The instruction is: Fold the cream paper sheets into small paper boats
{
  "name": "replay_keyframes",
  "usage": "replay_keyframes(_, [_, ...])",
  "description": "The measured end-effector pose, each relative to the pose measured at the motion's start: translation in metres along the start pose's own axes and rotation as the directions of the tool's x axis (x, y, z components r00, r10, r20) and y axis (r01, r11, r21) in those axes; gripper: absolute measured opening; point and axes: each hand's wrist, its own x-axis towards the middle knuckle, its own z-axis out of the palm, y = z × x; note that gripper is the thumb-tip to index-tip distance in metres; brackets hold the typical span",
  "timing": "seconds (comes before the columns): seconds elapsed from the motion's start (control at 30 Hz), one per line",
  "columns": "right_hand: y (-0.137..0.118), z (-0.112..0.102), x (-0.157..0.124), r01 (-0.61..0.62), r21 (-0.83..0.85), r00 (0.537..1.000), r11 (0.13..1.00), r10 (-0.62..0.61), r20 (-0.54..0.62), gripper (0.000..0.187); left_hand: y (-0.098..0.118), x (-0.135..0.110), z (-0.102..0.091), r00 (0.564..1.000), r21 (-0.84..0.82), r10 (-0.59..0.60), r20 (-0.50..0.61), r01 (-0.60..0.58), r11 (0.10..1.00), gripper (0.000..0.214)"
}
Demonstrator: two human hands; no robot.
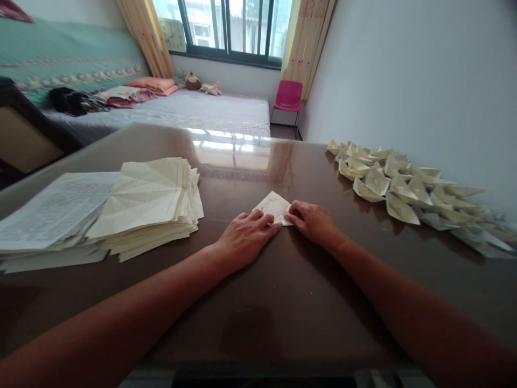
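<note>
A small piece of cream paper [271,202], folded into a pointed shape with some print on it, lies on the brown tabletop between my hands. My left hand [247,237] holds its left and lower side, fingers bent over it and thumb along the near edge. At the right corner, my right hand [313,220] pinches the paper between thumb and fingers. Part of the paper is hidden under the fingertips.
Left of my hands lie a stack of creased cream sheets [141,191] and a pile of printed pages [56,207]. Several folded paper boats [375,183] crowd the table's right side by the wall. Beyond the glossy table [242,312] are a bed [226,110] and a pink chair [288,97].
</note>
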Motion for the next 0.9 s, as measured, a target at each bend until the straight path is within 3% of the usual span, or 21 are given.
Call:
replay_keyframes(0.13, [0.000,-0.001,-0.003,0.039,0.004,0.999,0.999,-0.039,-0.036,0.019,0.001,0.001,-0.001,1.000,0.012,-0.006,0.000,0.006,1.000,0.035])
replay_keyframes(0.23, [-0.006,-0.009,-0.007,0.181,-0.126,0.975,0.976,-0.194,-0.106,0.023,0.002,0.001,-0.002,1.000,0.021,0.010,-0.006,-0.010,1.000,0.035])
replay_keyframes(0.3, [-0.013,-0.015,-0.010,0.282,-0.250,0.951,0.926,-0.304,-0.054,0.020,0.002,0.001,-0.001,1.000,0.031,0.018,-0.002,-0.018,0.999,0.037])
replay_keyframes(0.4, [-0.023,-0.024,-0.018,0.377,-0.333,0.926,0.864,-0.361,0.110,0.020,0.002,0.001,-0.001,1.000,0.037,0.020,0.005,-0.021,0.999,0.038])
replay_keyframes(0.53, [-0.033,-0.036,-0.031,0.409,-0.395,0.911,0.823,-0.340,0.234,0.030,0.002,0.001,-0.002,1.000,0.027,0.029,0.009,-0.029,0.999,0.038])
replay_keyframes(0.73, [-0.041,-0.051,-0.041,0.292,-0.473,0.936,0.831,-0.146,0.321,0.027,0.001,0.001,-0.004,1.000,0.003,0.028,0.001,-0.028,1.000,0.038])
replay_keyframes(0.9, [-0.041,-0.051,-0.039,0.237,-0.465,0.957,0.853,-0.122,0.263,0.024,0.001,0.001,-0.002,1.000,0.000,0.018,-0.009,-0.018,1.000,0.038])
